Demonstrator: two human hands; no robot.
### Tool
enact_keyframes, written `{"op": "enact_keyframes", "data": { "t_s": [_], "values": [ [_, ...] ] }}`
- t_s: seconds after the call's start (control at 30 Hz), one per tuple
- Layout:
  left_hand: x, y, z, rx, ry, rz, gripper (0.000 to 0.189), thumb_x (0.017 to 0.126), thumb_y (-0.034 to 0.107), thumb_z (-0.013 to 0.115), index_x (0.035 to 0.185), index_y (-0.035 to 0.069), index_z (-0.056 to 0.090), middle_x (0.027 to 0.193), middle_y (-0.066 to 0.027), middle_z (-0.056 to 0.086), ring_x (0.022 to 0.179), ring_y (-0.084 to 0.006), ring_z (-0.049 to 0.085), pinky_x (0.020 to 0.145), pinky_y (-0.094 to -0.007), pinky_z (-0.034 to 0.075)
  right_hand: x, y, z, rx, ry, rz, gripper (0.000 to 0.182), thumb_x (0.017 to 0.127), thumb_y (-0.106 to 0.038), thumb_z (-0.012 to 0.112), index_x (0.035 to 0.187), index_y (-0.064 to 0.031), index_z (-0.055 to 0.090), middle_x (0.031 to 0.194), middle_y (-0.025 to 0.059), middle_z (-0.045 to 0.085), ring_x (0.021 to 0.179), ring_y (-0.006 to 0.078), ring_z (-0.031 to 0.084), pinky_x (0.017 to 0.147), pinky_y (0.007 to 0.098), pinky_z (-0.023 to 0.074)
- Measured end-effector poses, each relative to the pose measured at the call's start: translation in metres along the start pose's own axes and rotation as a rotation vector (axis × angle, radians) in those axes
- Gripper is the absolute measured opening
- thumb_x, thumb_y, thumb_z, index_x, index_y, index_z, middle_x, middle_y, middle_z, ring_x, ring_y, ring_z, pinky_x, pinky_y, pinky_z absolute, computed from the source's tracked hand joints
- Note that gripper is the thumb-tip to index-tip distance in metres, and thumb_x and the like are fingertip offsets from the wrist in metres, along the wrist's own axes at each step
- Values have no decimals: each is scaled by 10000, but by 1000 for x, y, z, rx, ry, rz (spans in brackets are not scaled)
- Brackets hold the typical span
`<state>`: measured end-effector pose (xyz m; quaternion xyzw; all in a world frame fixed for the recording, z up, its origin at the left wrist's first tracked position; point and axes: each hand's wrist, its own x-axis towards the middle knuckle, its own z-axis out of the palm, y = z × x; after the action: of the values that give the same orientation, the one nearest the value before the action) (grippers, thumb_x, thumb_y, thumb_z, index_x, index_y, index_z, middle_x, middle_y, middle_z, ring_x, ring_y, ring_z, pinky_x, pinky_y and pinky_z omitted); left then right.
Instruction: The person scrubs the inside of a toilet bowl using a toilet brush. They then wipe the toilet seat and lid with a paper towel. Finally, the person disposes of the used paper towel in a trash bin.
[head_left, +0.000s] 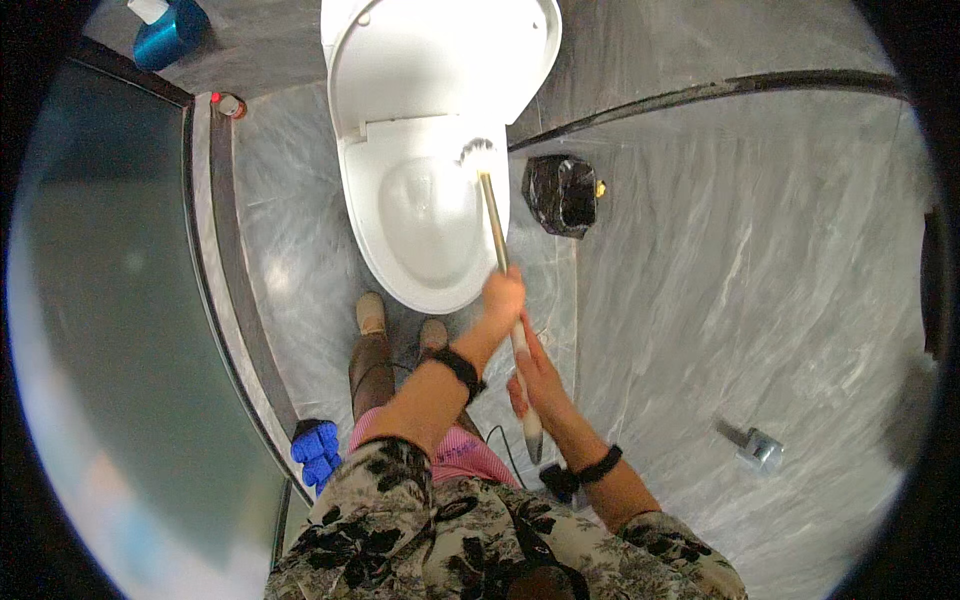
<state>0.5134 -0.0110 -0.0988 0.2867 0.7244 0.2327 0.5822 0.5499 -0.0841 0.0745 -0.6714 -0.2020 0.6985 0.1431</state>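
A long-handled toilet brush (493, 214) slants up and away from me, its bristle head over the right rim of a white toilet (397, 259); glare hides whether it touches. My left hand (503, 295) grips the handle at its middle. Lower down, my right hand (536, 382) is closed round the pale grip, the dark end showing below it. The bowl is uncovered, and the lid stands raised at the back. Both wrists wear black bands.
Right of the toilet stands a bin lined with a black bag (559, 195). A frosted glass partition (127, 285) runs down the left. Blue slippers (316, 446) lie near my leg. A small bottle (231, 106) stands at the back left, and a chrome fixture (761, 451) is on the right wall.
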Motion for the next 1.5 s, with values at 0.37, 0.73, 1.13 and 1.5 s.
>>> {"op": "enact_keyframes", "data": {
  "t_s": [0.37, 0.73, 1.13, 1.5],
  "values": [
    [1, -36, 5, 111, 135, 67, 439, 929, 331, 443, 815, -78, 553, 612, -204, 582, 468, -297, 605, 434, -424, 477, -2, 7, 4, -85, 4, 106, 547, 997, -290, 361, 1489, -276, 123, 519, 12, 417, 361, 108, 376, 343, 265, 371],
    [-49, -37, -43, -717, -234, -566, 343, 931, 347, 446, 881, 13, 506, 623, -115, 539, 458, -246, 568, 432, -407, 500, -31, 10, -12, -144, -90, 221, 525, 989, -222, 386, 1475, -259, 193, 584, 28, 458, 373, 114, 397, 350, 274, 375],
    [-63, -48, -91, -811, 92, -347, 430, 931, 401, 415, 713, 34, 466, 547, -90, 481, 353, -235, 458, 330, -363, 389, -40, 13, 20, -500, -194, 98, 583, 968, -182, 433, 1488, -216, 173, 590, 1, 461, 422, 95, 416, 388, 273, 389],
    [-36, -53, -99, -691, 200, -228, 523, 949, 379, 422, 714, -72, 544, 632, -204, 573, 498, -289, 594, 421, -415, 444, -24, 20, 37, -462, -222, -55, 535, 989, -185, 394, 1479, -152, 183, 592, 7, 449, 393, 96, 407, 378, 257, 373]
  ]
}}
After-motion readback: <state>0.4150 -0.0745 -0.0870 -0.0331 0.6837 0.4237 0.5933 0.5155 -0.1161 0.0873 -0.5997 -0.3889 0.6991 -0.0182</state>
